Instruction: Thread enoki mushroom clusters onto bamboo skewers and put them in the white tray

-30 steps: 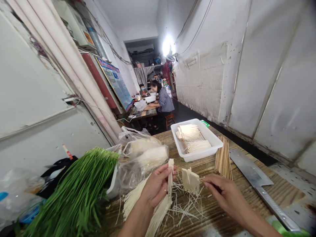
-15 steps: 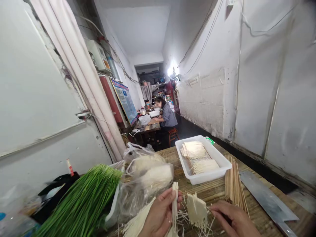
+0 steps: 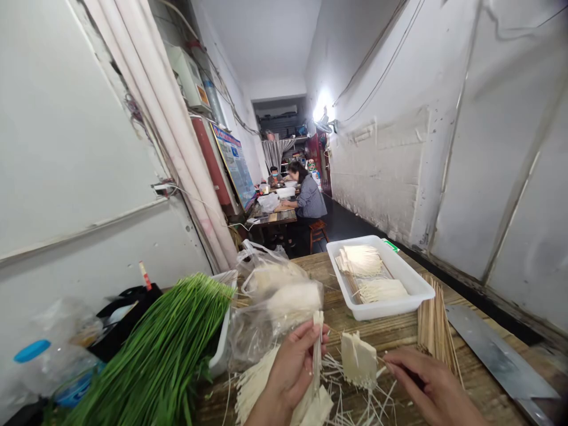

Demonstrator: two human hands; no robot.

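Strips point(image 3: 316, 355) look soft, light (likely tearable): pinch their twelve-o'clock end, as your left grip point(image 3: 293, 362) does; your right grip point(image 3: 421, 374) pinches the skewer point(image 3: 380, 358).

Own hands point(image 3: 297, 361): 2. Pale skewered block point(image 3: 359, 362): 1. White tray point(image 3: 390, 307): 1 — 2 pale stacks point(image 3: 361, 260) inside. Skewer bundle point(image 3: 430, 322): 1 — individual count not readable. Cleaver point(image 3: 497, 349): 1. Green heap point(image 3: 160, 349): 1. Stool point(image 3: 318, 227): 1. Other people point(image 3: 312, 198): 2.
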